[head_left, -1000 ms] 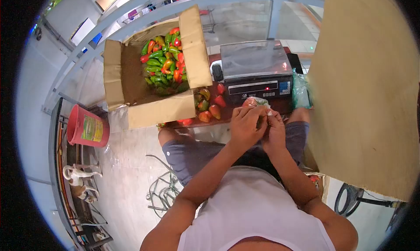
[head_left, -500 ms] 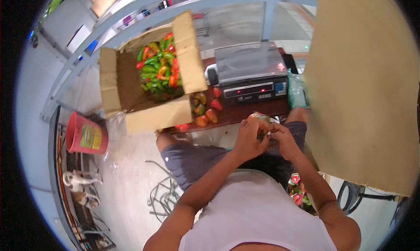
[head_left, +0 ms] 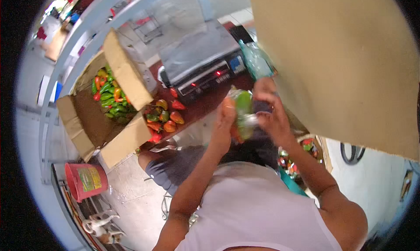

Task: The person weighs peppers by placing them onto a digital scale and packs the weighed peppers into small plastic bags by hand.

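Observation:
My left hand [head_left: 224, 119] grips a clear plastic bag of peppers [head_left: 243, 108], with green and orange showing through the film, above my lap. My right hand [head_left: 273, 113] is beside the bag's right side, blurred by motion, its fingers apart. A whitish twist of the bag lies close to my right thumb; whether they touch is hard to tell. Loose red and orange peppers [head_left: 169, 126] lie on the dark red table [head_left: 203, 115] left of my hands. Behind the bag stands a digital scale [head_left: 205, 71] with a lit red display.
An open cardboard box [head_left: 127, 73] with green and red peppers stands at the left. Teal plastic bags [head_left: 258, 63] lie right of the scale, against a big cardboard panel [head_left: 337, 67]. Bagged peppers [head_left: 291, 161] sit low on the right. A red bucket [head_left: 85, 181] and a cat [head_left: 103, 224] are lower left.
The view has turned, so the box and scale appear further left. The pepper bag is raised and more visible. My right hand has moved from working close at the bag to spread beside it.

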Tool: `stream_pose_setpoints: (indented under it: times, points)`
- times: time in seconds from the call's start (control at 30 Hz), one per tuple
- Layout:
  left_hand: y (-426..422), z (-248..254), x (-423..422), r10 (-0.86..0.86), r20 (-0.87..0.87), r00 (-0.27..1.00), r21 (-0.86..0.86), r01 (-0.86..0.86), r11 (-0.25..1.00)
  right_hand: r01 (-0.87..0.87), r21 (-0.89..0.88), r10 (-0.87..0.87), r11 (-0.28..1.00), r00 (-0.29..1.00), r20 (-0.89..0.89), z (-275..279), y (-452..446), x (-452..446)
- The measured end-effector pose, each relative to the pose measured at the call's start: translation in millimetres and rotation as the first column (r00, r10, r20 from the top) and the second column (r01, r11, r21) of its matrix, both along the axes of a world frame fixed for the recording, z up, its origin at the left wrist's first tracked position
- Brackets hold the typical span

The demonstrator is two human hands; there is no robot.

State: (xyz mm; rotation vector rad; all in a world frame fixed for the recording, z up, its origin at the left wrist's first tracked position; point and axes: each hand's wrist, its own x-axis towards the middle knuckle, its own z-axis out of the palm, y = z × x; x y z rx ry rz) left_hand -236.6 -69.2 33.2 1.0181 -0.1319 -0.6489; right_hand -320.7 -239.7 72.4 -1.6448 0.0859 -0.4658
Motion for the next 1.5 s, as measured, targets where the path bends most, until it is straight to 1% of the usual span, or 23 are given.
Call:
stream_pose_setpoints:
  times: [0.03,0.1,0.13,0.17,0.2,0.3,0.37,0.43,0.5,0.57,0.63,0.73,0.8,0.87,0.9,0.97,1.07,1.1,1.13,1.27,1.33,1.4,1.5]
  points:
    - [-2,5,-11,-0.133,0.092,0.987,0.039,0.13,0.991,-0.088,0.398,0.139,0.913,0.985,-0.102,-26,-20,-14]
    - [2,37,-27,-0.387,0.262,0.884,0.119,0.369,0.922,-0.062,0.948,0.423,0.311,0.903,-0.079,-87,-62,-49]
    - [22,40,-28,-0.432,0.32,0.843,0.258,0.361,0.896,0.006,0.988,0.425,0.154,0.903,-0.071,-84,-66,-66]
    - [47,43,-24,-0.478,0.443,0.759,0.552,0.19,0.812,0.11,0.985,0.388,0.134,0.909,-0.154,-91,-76,-88]
    - [73,45,-23,-0.463,0.582,0.668,0.683,-0.092,0.725,0.207,0.973,0.355,0.107,0.906,-0.231,-106,-92,-120]
    - [185,-5,-30,-0.318,0.765,0.561,0.644,-0.651,0.401,0.273,0.857,0.27,0.438,0.869,-0.415,-214,-162,-261]
    - [270,-46,-42,-0.134,0.852,0.506,0.523,-0.81,0.264,0.456,0.837,0.359,0.304,0.759,-0.544,-242,-190,-325]
    - [357,-109,-41,0.224,0.799,0.557,0.551,-0.829,0.097,0.6,0.731,0.376,0.326,0.627,-0.682,-227,-188,-331]
    - [378,-121,-21,0.517,0.645,0.562,0.561,-0.808,0.178,0.628,0.642,0.405,0.44,0.5,-0.766,-255,-194,-335]
    - [415,-143,0,0.693,0.472,0.545,0.516,-0.808,0.283,0.433,0.041,0.043,0.901,0.005,-0.999,-170,-157,-256]
    - [434,-149,23,0.566,0.342,0.75,0.716,-0.598,0.359,0.036,-0.183,-0.186,0.983,0.212,-0.959,-135,-142,-191]
    - [421,-145,22,0.656,0.118,0.746,0.579,-0.588,0.565,-0.379,-0.594,-0.306,0.71,0.593,-0.745,-109,-121,-104]
    - [419,-149,4,0.724,-0.265,0.637,0.394,-0.614,0.684,-0.014,-0.493,-0.273,0.87,0.818,-0.506,-97,-113,-28]
    - [433,-165,-31,0.795,-0.077,0.601,0.393,-0.715,0.578,0.216,-0.442,-0.396,0.871,0.841,-0.369,-106,-123,47]
    - [436,-162,-41,0.812,0.157,0.562,0.583,-0.717,0.383,0.268,-0.562,-0.426,0.783,0.889,-0.17,-108,-131,83]
    - [432,-152,-60,0.625,0.585,0.516,0.731,-0.67,-0.131,0.194,-0.612,-0.397,0.767,0.892,-0.215,-146,-156,144]
    - [315,-71,-55,0.308,0.746,0.59,0.599,-0.797,0.075,-0.046,-0.813,-0.384,0.58,0.865,-0.323,-168,-177,186]
    - [296,-68,-50,0.201,0.76,0.618,0.589,-0.786,0.189,-0.043,-0.813,-0.385,0.581,0.865,-0.321,-175,-179,191]
    - [259,-54,-44,0.13,0.749,0.65,0.626,-0.758,0.183,-0.043,-0.814,-0.384,0.58,0.866,-0.319,-180,-182,195]
    - [147,-38,-10,-0.151,0.646,0.748,0.725,-0.541,0.427,-0.002,-0.766,-0.364,0.642,0.879,-0.307,-187,-183,198]
    - [88,-40,13,-0.324,0.671,0.667,0.701,-0.427,0.572,0.003,-0.758,-0.365,0.652,0.878,-0.31,-194,-185,194]
    - [19,-24,34,-0.338,0.708,0.621,0.601,-0.278,0.749,0.011,-0.725,-0.353,0.688,0.878,-0.322,-186,-182,190]
    - [-64,-12,57,-0.353,0.678,0.645,0.507,-0.062,0.86,0.041,-0.637,-0.343,0.77,0.868,-0.359,-144,-165,172]
